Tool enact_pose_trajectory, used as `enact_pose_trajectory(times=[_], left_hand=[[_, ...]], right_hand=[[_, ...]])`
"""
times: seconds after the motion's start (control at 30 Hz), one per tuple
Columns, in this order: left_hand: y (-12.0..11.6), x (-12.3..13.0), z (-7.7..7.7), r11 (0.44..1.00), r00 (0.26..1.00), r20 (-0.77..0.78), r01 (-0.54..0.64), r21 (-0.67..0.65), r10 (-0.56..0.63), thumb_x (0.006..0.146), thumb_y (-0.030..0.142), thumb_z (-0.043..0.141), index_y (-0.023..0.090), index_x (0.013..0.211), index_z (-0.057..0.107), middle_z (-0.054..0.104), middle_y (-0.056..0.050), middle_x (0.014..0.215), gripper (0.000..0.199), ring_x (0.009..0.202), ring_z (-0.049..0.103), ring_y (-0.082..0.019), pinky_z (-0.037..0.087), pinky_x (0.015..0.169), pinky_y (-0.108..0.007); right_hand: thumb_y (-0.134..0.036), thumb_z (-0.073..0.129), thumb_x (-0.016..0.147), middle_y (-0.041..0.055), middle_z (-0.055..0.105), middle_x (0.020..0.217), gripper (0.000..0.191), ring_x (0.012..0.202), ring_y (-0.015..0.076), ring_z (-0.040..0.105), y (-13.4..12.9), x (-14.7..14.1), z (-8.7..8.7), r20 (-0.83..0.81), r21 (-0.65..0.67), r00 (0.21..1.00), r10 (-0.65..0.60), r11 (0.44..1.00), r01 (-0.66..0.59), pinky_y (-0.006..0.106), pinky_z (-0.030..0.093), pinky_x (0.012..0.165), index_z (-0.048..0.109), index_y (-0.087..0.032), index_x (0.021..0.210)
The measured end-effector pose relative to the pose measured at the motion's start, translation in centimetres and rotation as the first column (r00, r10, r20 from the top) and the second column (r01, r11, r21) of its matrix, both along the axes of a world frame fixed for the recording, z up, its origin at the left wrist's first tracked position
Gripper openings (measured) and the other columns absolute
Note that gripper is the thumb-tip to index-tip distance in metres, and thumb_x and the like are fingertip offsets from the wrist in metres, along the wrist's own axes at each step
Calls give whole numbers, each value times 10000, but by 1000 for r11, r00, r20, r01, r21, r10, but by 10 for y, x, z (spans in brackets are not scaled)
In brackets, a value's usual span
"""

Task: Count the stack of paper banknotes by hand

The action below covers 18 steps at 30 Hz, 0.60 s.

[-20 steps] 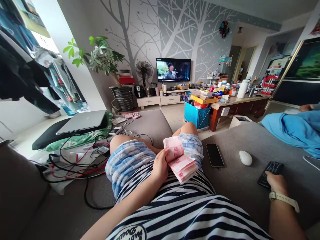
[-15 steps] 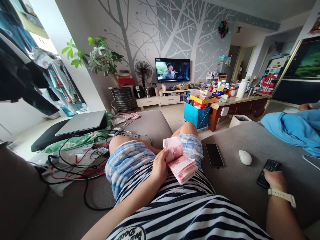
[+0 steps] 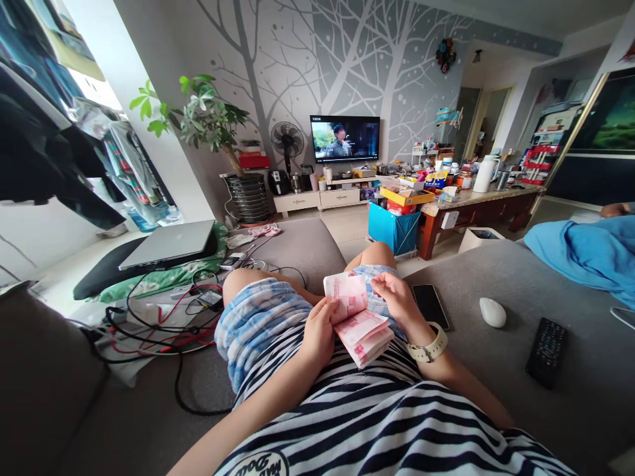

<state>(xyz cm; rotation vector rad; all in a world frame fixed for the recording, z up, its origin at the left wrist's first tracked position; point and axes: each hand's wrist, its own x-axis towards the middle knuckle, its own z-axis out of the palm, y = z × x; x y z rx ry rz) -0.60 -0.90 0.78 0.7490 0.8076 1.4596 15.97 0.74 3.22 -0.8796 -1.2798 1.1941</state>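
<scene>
A folded bundle of red banknotes (image 3: 364, 334) is gripped by my left hand (image 3: 320, 330), thumb on top at the fold. One part stands up and away from me; the other part fans out toward my belly. My right hand (image 3: 399, 301), with a pale watch on its wrist, is just right of the raised notes. Its fingers are curled in close to the thumb, with nothing visible in them. A black remote control (image 3: 546, 352) lies on the sofa to the right, away from both hands.
A phone (image 3: 430, 307) and a white mouse (image 3: 493, 313) lie on the grey sofa at right, near blue cloth (image 3: 585, 251). Tangled cables (image 3: 163, 330) and a laptop (image 3: 169, 244) are at left. A cluttered table (image 3: 489, 198) stands ahead, beside a blue bin (image 3: 391, 228).
My right hand has left the remote control on the sofa and moved left to beside the banknotes. My left hand keeps its hold on the bundle. The view has shifted slightly.
</scene>
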Motion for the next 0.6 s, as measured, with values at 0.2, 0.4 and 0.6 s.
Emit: enact_pose_trajectory(times=[0.2, 0.4, 0.6], left_hand=[[-4, 2, 5, 997, 997, -8, 72, 4, -72, 619, 285, 744, 157, 810, 699, 696, -35, 762, 234, 651, 608, -158, 487, 667, -291], [-4, 3, 6, 995, 994, -41, 103, 16, -102, 608, 292, 757, 154, 791, 697, 702, -48, 772, 237, 657, 621, -172, 489, 666, -299], [-1, 1, 5, 997, 996, -59, 72, 13, -71, 633, 330, 735, 171, 771, 705, 685, -28, 739, 213, 651, 597, -166, 478, 661, -290]], right_hand=[[-306, 664, 776, -20, 535, 625, 181, 602, 133, 486, -4, -6, -21, 70, 217, 970, -232, 953, 212, 261, 394, 595, 550, -205, 679], [-265, 714, 729, -27, 543, 630, 166, 617, 151, 514, 2, -8, -32, 12, 169, 968, -251, 955, 246, 265, 425, 599, 559, -231, 776], [-274, 669, 775, -15, 519, 578, 190, 572, 151, 475, 1, -10, -33, 77, 186, 962, -261, 952, 244, 274, 402, 558, 560, -231, 626]])
